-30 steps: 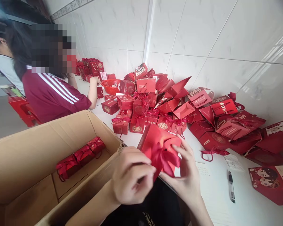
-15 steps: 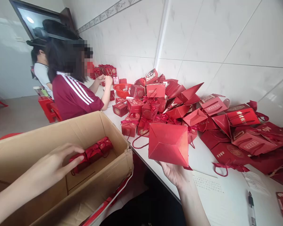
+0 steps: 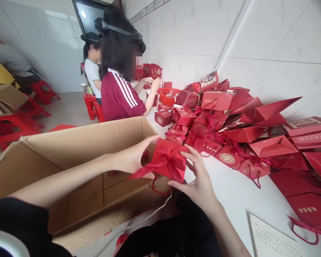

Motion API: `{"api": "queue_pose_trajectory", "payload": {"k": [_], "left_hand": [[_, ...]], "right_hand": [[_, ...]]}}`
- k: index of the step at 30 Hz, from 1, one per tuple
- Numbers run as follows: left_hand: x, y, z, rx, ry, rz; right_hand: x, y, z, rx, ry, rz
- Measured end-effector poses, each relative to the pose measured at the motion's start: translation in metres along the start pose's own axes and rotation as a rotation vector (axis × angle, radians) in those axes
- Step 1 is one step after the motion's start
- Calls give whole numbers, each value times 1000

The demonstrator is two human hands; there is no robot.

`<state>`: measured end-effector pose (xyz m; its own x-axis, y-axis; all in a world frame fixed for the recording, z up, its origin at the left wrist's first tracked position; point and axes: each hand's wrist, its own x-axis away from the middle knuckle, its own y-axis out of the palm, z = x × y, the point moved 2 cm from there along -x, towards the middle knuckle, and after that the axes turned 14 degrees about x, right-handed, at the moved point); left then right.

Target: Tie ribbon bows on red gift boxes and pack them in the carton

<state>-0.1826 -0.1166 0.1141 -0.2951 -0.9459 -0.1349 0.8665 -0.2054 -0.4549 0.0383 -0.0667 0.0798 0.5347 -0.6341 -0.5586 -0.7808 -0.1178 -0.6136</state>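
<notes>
I hold a small red gift box (image 3: 168,159) with a red ribbon bow between both hands, over the near corner of an open cardboard carton (image 3: 77,142). My left hand (image 3: 133,157) grips the box's left side, fingers curled round it. My right hand (image 3: 196,178) pinches its right side and underside. A loop of red cord hangs below the box. The carton's inside is mostly hidden by my left arm.
A heap of red gift boxes and paper bags (image 3: 230,121) covers the white table (image 3: 230,192) along the tiled wall. A person in a maroon shirt (image 3: 120,96) works at the table's far end, another behind. A red basket (image 3: 167,96), red stools (image 3: 13,123) and a printed sheet (image 3: 273,239) lie around.
My left hand came out of the carton and took hold of the box. The box turned from bottom-up to bow-up and moved left over the carton corner. My view swung left.
</notes>
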Motion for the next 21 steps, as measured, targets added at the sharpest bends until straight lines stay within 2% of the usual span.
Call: {"api": "queue_pose_trajectory", "payload": {"k": [4,7,13,17,21], "left_hand": [[7,-5,-19,31,-44,111],[17,-5,-40,29,-65,249],[48,7,-87,157,-217,553],[59,9,-93,165,-262,644],[61,6,-88,272,-335,706]], "right_hand": [[-15,15,-1,102,-125,-52],[-20,31,-8,191,-199,-46],[-10,86,-39,425,-516,-93],[0,113,-53,440,-567,-49],[-3,117,-54,300,-530,-134]]}}
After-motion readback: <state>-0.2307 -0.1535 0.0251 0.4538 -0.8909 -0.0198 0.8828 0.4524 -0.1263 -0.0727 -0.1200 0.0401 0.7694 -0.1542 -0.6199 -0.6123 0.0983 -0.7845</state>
